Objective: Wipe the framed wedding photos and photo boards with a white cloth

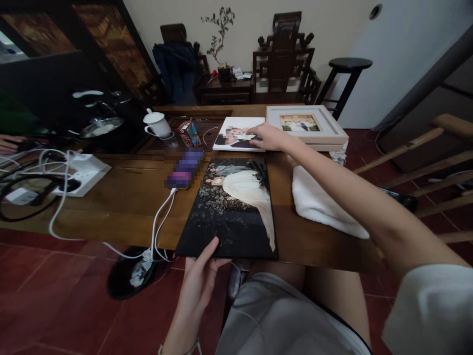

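My left hand point(202, 278) grips the near edge of a dark photo album point(236, 207), with the thumb on top and the fingers underneath. Its face shows a couple in wedding clothes, and the near edge reaches past the table edge. Beyond it lies a white-bordered wedding photo book point(236, 134). My right hand point(269, 136) reaches over that book's right side, its bent fingers apart on or just above the picture. Whether the fingertips press on it I cannot tell. Right of the photo book are stacked light wooden picture frames point(328, 123), the top one holding a wedding photo.
A white cloth point(321, 207) lies under my right forearm. Leftward are a phone point(185, 167) on a white cable, a small box point(190, 134), a lidded white cup point(156, 123) and a power strip point(84, 175). A bin point(125, 286) stands below. Another person's hand point(11, 144) shows far left.
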{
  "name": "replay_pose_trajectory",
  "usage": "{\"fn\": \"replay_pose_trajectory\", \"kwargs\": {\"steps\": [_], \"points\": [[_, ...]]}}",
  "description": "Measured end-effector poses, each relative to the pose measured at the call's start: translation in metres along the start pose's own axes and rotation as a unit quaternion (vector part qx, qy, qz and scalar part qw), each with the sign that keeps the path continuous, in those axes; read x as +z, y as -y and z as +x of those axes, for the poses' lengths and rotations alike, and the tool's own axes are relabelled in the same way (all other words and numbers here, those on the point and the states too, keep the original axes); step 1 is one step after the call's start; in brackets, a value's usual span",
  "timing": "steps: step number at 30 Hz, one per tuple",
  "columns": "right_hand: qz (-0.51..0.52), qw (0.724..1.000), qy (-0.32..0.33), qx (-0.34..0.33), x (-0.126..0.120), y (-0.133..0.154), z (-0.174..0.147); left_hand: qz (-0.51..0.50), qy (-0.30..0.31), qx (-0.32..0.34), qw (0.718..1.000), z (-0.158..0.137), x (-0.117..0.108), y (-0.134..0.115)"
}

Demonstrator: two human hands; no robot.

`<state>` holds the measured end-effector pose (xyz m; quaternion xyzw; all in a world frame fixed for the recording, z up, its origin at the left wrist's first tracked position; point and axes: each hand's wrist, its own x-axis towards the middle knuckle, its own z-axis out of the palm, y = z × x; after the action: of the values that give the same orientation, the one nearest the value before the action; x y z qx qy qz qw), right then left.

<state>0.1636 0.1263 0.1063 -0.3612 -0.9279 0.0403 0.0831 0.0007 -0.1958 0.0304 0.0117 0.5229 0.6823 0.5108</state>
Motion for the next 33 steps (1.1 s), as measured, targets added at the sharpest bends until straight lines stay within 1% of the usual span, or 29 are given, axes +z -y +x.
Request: {"fn": "replay_pose_trajectory", "kwargs": {"steps": [3, 6, 8, 10, 11, 13, 15, 18, 20, 22, 23, 24, 26, 28, 30, 32, 33], "points": [[0.049, 0.996, -0.065, -0.021, -0.019, 0.009, -0.063, 0.004, -0.001, 0.0, 1.0, 0.0, -0.003, 0.0], [0.076, 0.991, -0.111, -0.027, -0.025, 0.027, -0.143, -0.002, 0.009, -0.01, 1.0, 0.003, -0.008, -0.002], [0.069, 0.989, -0.126, -0.022, -0.019, 0.04, -0.194, 0.0, 0.01, -0.009, 1.0, 0.004, -0.01, -0.006], [0.057, 0.988, -0.139, -0.034, -0.007, 0.052, -0.237, 0.007, 0.008, -0.014, 1.0, 0.005, -0.009, -0.012], [0.052, 0.988, -0.144, -0.035, 0.002, 0.056, -0.254, 0.011, 0.001, -0.018, 1.0, 0.005, -0.008, -0.015], [0.003, 0.989, -0.149, -0.004, 0.02, 0.061, -0.278, 0.019, -0.021, -0.021, 0.999, 0.004, -0.003, -0.022], [-0.064, 0.986, -0.147, 0.035, 0.037, 0.064, -0.29, 0.021, -0.03, -0.017, 0.999, 0.004, 0.002, -0.028], [-0.16, 0.974, -0.134, 0.094, 0.051, 0.064, -0.288, 0.015, -0.044, -0.011, 0.999, 0.009, 0.007, -0.037], [-0.198, 0.965, -0.118, 0.122, 0.051, 0.064, -0.28, 0.029, -0.047, -0.011, 0.998, 0.014, 0.008, -0.042], [-0.203, 0.963, -0.115, 0.138, 0.047, 0.061, -0.274, 0.049, -0.057, -0.012, 0.997, 0.019, 0.011, -0.047], [-0.194, 0.963, -0.124, 0.142, 0.044, 0.058, -0.272, 0.058, -0.064, -0.01, 0.996, 0.022, 0.013, -0.049], [-0.18, 0.963, -0.142, 0.144, 0.041, 0.054, -0.272, 0.063, -0.069, -0.007, 0.996, 0.024, 0.015, -0.051], [-0.14, 0.959, -0.2, 0.145, 0.036, 0.046, -0.278, 0.068, -0.066, -0.015, 0.995, 0.029, 0.022, -0.055], [-0.103, 0.945, -0.277, 0.14, 0.031, 0.038, -0.289, 0.071, -0.057, -0.041, 0.995, 0.034, 0.029, -0.058], [-0.082, 0.928, -0.342, 0.122, 0.028, 0.034, -0.301, 0.077, -0.033, -0.059, 0.995, 0.04, 0.038, -0.06], [-0.074, 0.919, -0.375, 0.094, 0.027, 0.034, -0.311, 0.095, 0.005, -0.07, 0.993, 0.046, 0.047, -0.059], [-0.07, 0.92, -0.378, 0.075, 0.027, 0.036, -0.315, 0.11, 0.021, -0.079, 0.991, 0.05, 0.053, -0.059]]}}
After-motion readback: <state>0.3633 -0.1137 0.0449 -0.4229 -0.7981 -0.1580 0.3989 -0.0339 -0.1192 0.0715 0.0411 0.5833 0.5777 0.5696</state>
